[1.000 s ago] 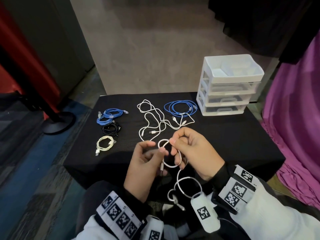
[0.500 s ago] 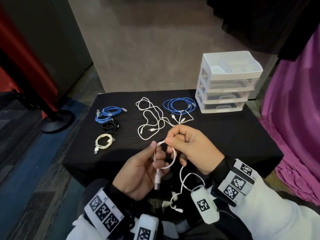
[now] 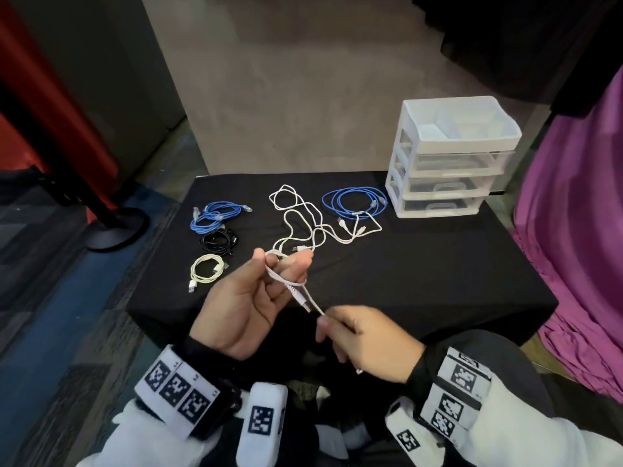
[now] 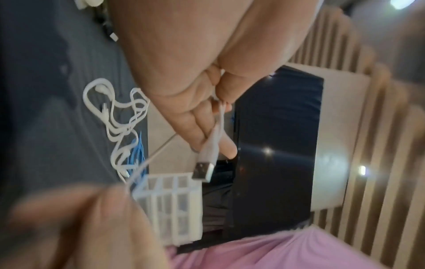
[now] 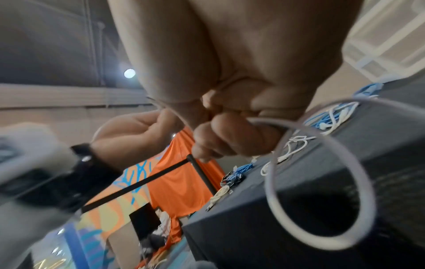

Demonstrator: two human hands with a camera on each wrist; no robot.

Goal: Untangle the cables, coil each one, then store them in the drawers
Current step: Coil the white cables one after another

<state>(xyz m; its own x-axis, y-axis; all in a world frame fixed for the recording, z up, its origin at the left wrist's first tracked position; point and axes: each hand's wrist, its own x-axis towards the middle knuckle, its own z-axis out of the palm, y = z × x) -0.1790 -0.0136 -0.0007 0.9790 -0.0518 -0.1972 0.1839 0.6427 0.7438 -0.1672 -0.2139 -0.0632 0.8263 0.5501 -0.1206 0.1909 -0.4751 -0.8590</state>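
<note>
My left hand point(image 3: 266, 281) pinches a small loop of a white USB cable point(image 3: 286, 283) in the air above the table's near edge; its USB plug point(image 4: 203, 170) hangs free below the fingers. Lower right, my right hand point(image 3: 340, 326) grips the same cable's free length, which runs taut up to the left hand and curls into a big loop point(image 5: 322, 182) in the right wrist view. On the black table point(image 3: 421, 281) lie tangled white cables point(image 3: 303, 224) and a loose blue coil point(image 3: 354, 203). White drawers point(image 3: 448, 163) stand at the far right, shut.
Three coiled cables sit at the table's left: blue point(image 3: 215, 217), black point(image 3: 219, 242), cream point(image 3: 205, 269). A purple cloth point(image 3: 580, 247) hangs right of the table, a dark stand base point(image 3: 114, 230) is on the floor to the left.
My right hand has dropped from beside the left hand down and to the right, drawing the cable taut. The left hand rose a little, keeping the small loop.
</note>
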